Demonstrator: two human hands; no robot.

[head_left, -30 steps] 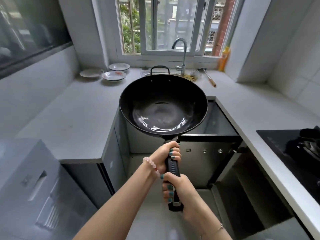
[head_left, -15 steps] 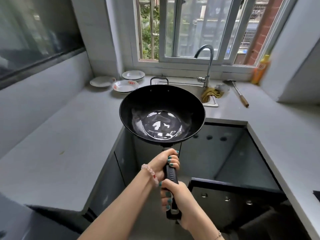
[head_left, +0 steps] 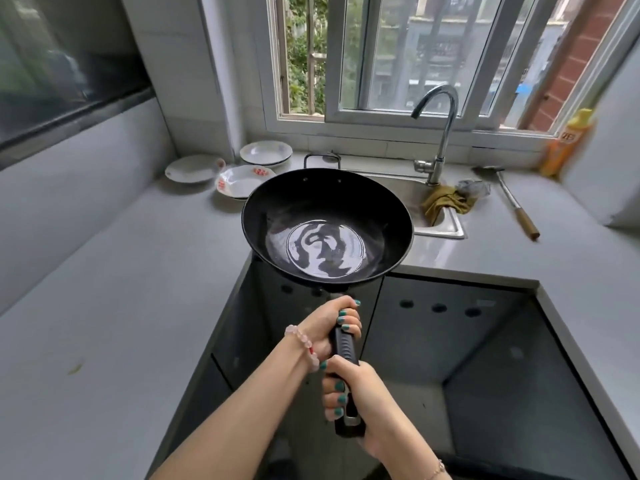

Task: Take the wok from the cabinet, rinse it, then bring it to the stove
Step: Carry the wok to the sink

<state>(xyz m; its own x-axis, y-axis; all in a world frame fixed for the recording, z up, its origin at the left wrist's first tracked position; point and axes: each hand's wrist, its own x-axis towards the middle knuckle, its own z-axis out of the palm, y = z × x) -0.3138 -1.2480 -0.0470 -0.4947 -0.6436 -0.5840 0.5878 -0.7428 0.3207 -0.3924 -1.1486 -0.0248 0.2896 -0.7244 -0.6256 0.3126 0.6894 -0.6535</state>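
A black wok [head_left: 381,216] with a shiny bottom hangs level in the air, over the counter corner and the near-left part of the steel sink [head_left: 446,228]. Both hands hold its long black handle [head_left: 344,344]. My left hand [head_left: 329,327] grips the handle close to the bowl. My right hand [head_left: 360,393] grips it near the end. The curved tap [head_left: 440,133] stands behind the sink, to the wok's right. The stove is out of view.
Three white plates [head_left: 242,180] lie on the grey counter [head_left: 104,289] at the back left. A yellow cloth [head_left: 445,202] drapes the sink edge, a spatula [head_left: 512,202] lies right of it, an orange bottle [head_left: 568,140] stands on the sill. Dark cabinet fronts [head_left: 450,341] are below.
The wok has moved forward and up, away from the cabinet toward the sink. The view has come closer to the window; the stove has left the frame.
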